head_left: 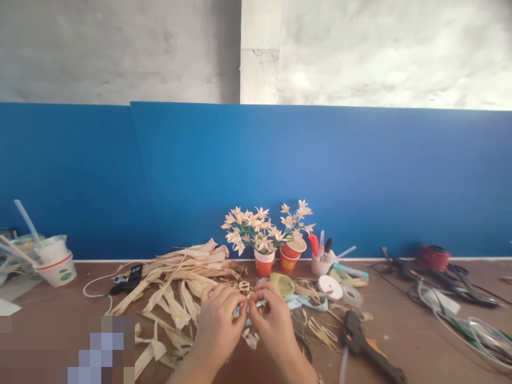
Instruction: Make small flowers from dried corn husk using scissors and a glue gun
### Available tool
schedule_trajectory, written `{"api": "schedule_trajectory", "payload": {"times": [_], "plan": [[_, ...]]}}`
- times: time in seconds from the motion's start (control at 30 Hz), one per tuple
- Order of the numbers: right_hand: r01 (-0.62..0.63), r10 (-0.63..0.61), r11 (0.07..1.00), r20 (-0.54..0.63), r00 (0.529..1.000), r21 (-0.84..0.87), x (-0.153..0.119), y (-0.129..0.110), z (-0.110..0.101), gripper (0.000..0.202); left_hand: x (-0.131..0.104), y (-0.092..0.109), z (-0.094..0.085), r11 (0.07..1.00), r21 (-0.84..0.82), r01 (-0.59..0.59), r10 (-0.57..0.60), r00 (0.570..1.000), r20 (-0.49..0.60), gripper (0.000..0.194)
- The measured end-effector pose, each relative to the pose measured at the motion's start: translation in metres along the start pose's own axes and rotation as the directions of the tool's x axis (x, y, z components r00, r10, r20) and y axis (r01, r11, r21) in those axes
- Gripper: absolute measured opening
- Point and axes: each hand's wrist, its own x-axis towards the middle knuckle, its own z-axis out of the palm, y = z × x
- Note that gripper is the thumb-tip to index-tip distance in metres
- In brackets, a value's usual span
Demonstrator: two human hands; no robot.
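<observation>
Left hand and right hand appear to pinch a small pale piece between them — detail obscured. Uneven pull could tear it; a slip could lose it among dry strips beside the left hand.

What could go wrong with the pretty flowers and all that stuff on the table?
The red paper cup with a wide bunch of cream flowers stands just beyond both hands, so a bump might tip it.

The dark gun-shaped tool lies near the right hand. If it's hot, it could burn; I can't see whether it is.

Anything small that slips could get lost among the long, dry, tan strips.
</observation>
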Motion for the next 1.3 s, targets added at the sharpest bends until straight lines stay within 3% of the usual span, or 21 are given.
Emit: {"api": "schedule_trajectory", "payload": {"times": [0.1, 0.3, 0.43, 0.6, 0.67, 0.77, 0.83, 1.0, 1.2, 1.3], "plan": [[-0.007, 0.007, 1.000, 0.009, 1.000, 0.029, -0.001, -0.002, 0.000, 0.010, 0.000, 0.001, 0.000, 1.000, 0.005, 0.008, -0.008, 1.000, 0.012, 0.014], [-0.193, 0.189, 0.969, 0.042, 0.981, 0.153, 0.002, 0.000, 0.001, 0.012, 0.002, 0.000, -0.001, 0.996, -0.069, 0.056, -0.054, 0.998, 0.023, 0.013], [-0.251, 0.245, 0.947, 0.055, 0.968, 0.202, 0.004, 0.003, 0.001, 0.012, 0.001, -0.001, 0.001, 0.992, -0.103, 0.073, -0.068, 0.996, 0.053, 0.013], [-0.279, 0.256, 0.932, 0.122, 0.959, 0.232, 0.006, 0.005, -0.001, 0.012, 0.002, -0.003, 0.004, 0.957, -0.215, 0.197, -0.182, 0.979, 0.087, 0.014], [-0.253, 0.233, 0.944, 0.115, 0.966, 0.211, 0.006, 0.004, -0.003, 0.005, 0.003, -0.004, 0.005, 0.925, -0.278, 0.258, -0.233, 0.965, 0.121, 0.015], [-0.139, 0.127, 0.972, 0.071, 0.989, 0.190, 0.005, 0.001, -0.007, 0.031, 0.005, -0.005, 0.004, 0.869, -0.364, 0.337, -0.292, 0.940, 0.175, 0.015], [-0.099, 0.080, 0.978, 0.104, 0.991, 0.186, 0.005, 0.000, -0.007, 0.039, 0.006, -0.005, 0.003, 0.828, -0.406, 0.387, -0.328, 0.921, 0.210, 0.016], [-0.171, 0.149, 0.978, 0.176, 0.973, 0.116, 0.004, 0.004, -0.006, 0.015, 0.009, -0.003, 0.001, 0.724, -0.481, 0.495, -0.390, 0.869, 0.305, 0.018], [0.011, -0.005, 0.999, 0.139, 0.990, -0.039, 0.006, 0.001, -0.009, 0.015, 0.009, -0.008, 0.003, 0.547, -0.539, 0.641, -0.425, 0.767, 0.481, 0.028], [0.045, -0.037, 0.997, 0.118, 0.992, -0.066, 0.006, 0.001, -0.010, 0.016, 0.010, -0.008, 0.003, 0.515, -0.528, 0.675, -0.437, 0.737, 0.516, 0.028]]}}
